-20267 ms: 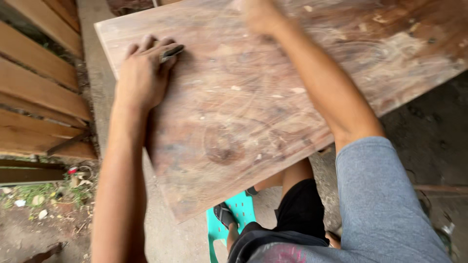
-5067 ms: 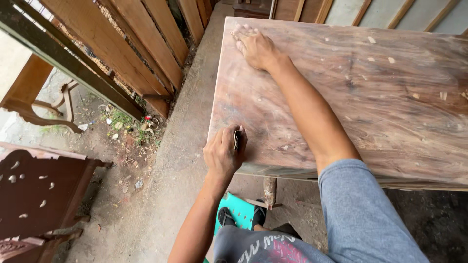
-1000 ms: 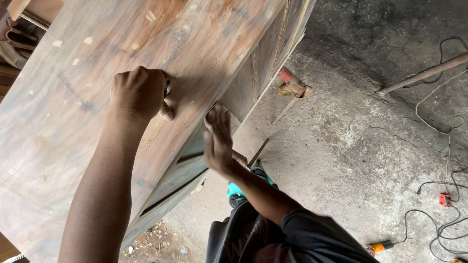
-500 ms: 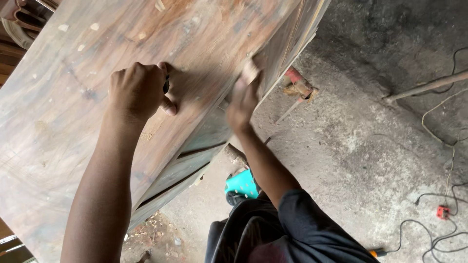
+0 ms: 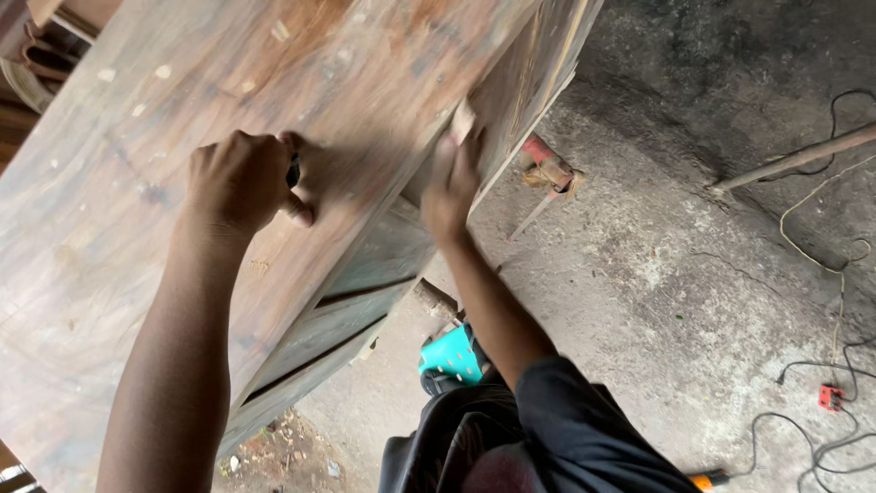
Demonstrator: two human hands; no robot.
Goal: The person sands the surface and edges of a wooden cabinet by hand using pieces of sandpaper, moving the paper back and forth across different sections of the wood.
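Note:
A large wooden tabletop (image 5: 137, 228) with brown and grey grain fills the left of the head view, and its side panels (image 5: 365, 274) hang below the edge. My left hand (image 5: 242, 178) rests on the top as a fist, closed around a small dark object (image 5: 293, 171) that barely shows. At the tabletop's edge, my right hand (image 5: 452, 183) presses a small pale piece (image 5: 464, 120) against the wood with its fingertips.
Concrete floor (image 5: 657, 274) lies to the right. On it are a red-handled tool (image 5: 546, 166), a long pole (image 5: 794, 157), loose cables (image 5: 821, 265) with a red plug (image 5: 829, 397), and an orange handle (image 5: 707, 477). A teal sandal (image 5: 452, 354) shows below the table.
My right hand has slid further up along the tabletop's edge since a second ago. My left fist has stayed in place on the top.

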